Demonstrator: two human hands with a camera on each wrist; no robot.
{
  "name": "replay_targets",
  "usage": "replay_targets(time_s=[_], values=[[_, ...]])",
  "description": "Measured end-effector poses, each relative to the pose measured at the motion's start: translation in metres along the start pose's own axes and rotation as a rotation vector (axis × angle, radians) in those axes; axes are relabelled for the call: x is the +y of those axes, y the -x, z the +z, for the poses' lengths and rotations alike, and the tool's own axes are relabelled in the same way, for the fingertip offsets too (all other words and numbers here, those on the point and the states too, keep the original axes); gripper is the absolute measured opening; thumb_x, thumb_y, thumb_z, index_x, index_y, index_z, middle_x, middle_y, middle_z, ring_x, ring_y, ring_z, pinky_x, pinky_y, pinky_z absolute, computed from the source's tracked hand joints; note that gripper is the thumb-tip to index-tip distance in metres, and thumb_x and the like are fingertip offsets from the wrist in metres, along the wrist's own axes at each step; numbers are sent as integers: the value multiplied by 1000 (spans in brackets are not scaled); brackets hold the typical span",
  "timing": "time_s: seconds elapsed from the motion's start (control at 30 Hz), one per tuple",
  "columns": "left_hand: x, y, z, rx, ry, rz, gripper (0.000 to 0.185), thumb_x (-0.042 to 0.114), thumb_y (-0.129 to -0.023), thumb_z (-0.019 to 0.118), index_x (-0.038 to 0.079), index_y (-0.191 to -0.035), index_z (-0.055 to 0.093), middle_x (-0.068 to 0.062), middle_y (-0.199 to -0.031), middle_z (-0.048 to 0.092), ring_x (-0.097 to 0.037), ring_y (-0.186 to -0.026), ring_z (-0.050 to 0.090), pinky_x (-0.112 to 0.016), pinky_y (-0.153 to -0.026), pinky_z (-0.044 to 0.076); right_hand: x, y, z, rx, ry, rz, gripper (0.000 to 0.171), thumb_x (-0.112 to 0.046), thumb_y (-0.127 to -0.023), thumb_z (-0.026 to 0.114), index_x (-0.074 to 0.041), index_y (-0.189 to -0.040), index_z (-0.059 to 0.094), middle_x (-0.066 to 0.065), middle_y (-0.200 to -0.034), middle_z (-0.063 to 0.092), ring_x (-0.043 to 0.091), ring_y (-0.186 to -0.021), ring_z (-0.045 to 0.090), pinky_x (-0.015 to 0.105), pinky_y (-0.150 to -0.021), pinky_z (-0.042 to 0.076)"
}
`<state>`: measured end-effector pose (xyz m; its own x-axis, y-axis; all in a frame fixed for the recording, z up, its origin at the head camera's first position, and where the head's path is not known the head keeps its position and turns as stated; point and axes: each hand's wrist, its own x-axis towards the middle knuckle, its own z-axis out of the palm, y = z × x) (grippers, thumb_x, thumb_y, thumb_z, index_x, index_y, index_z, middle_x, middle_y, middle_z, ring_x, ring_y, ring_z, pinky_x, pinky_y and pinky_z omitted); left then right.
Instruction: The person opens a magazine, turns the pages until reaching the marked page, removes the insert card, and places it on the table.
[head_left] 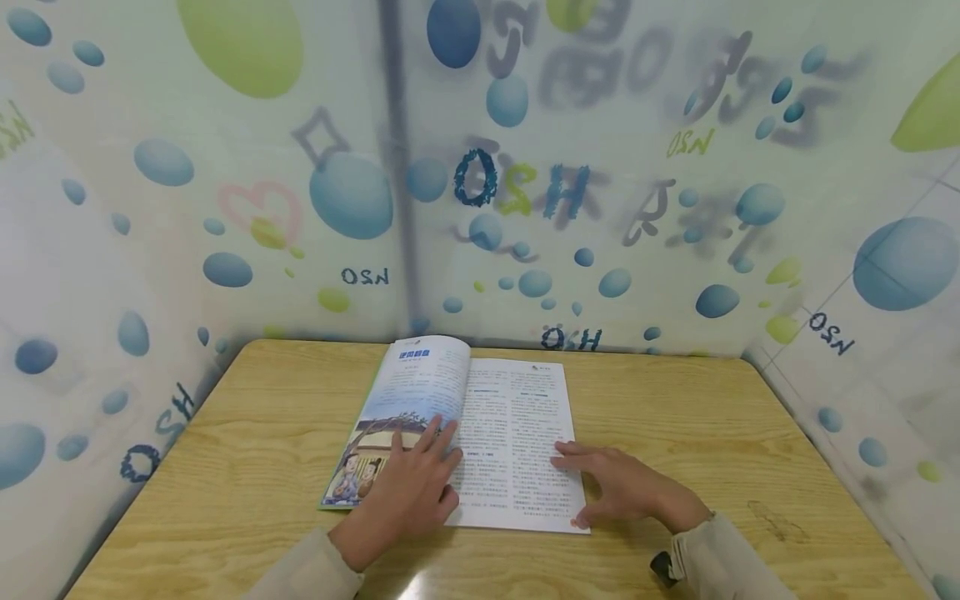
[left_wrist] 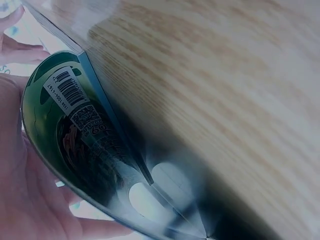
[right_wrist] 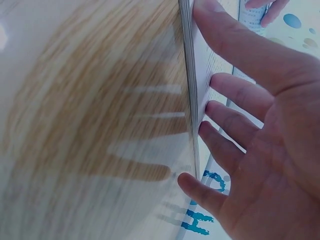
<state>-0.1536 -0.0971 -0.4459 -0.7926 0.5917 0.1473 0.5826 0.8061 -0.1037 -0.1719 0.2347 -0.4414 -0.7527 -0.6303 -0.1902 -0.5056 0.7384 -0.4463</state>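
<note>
In the head view, an open magazine lay flat near the middle of the light wooden table, a little toward the lower centre of the frame. Its left page carried a coloured illustration and its right page was dense with printed text. The left hand rested palm down on the lower part of the left page, fingers straight and slightly spread, their tips reaching the central fold. The right hand lay flat over the lower right corner of the right page, fingers straight and pointing left, with part of the hand on the bare wood. Both wrists came in from the bottom edge in pale sleeves. Behind the table stood a translucent screen printed with blue and green bubbles and lettering.

In the left wrist view, the magazine's green back cover, with a barcode label, curved up just off the wood in the left half of the frame. The left hand's palm pressed against the page at the lower left.

In the right wrist view, the stacked page edges ran down the centre of the frame. The right hand's outstretched fingers lay on the top page, spread and holding nothing, and their shadow fell on the wood to the left.
</note>
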Motion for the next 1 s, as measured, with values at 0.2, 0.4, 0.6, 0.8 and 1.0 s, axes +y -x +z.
replay_targets(time_s=[0.2,0.4,0.6,0.8,1.0], values=[[0,0,3,-15,46,-15,47,35,-90,56,9,-128,64,-15,-153,43,-38,-142,36,-74,-93,38,1,0,0,-2,14,-12,80,-41,-77,83,-9,-144,53,11,-155,41,32,-142,38,55,-110,35],[-1,0,2,-13,61,-10,46,34,-91,55,8,-128,64,-15,-153,43,-38,-142,36,-74,-92,38,1,0,-1,-3,11,-11,80,-45,-78,81,-10,-144,53,10,-156,40,32,-142,38,55,-110,35],[-1,-1,-1,-26,57,-11,46,35,-92,55,8,-129,64,-15,-153,42,-38,-143,35,-75,-94,38,1,1,-1,2,4,-7,78,-48,-79,79,-10,-143,54,10,-155,40,33,-142,38,57,-110,35],[1,-2,0,5,48,-5,53,49,-94,55,7,-124,66,-16,-151,45,-38,-140,39,-73,-93,39,1,0,1,24,22,7,72,-48,-82,77,-12,-142,57,7,-154,44,32,-140,40,58,-109,35],[6,-5,2,19,13,-8,91,84,-79,49,6,-121,68,-18,-148,47,-39,-138,41,-70,-92,42,-2,-2,2,60,35,9,69,-53,-84,72,-12,-137,61,7,-149,50,33,-138,45,58,-107,37]])
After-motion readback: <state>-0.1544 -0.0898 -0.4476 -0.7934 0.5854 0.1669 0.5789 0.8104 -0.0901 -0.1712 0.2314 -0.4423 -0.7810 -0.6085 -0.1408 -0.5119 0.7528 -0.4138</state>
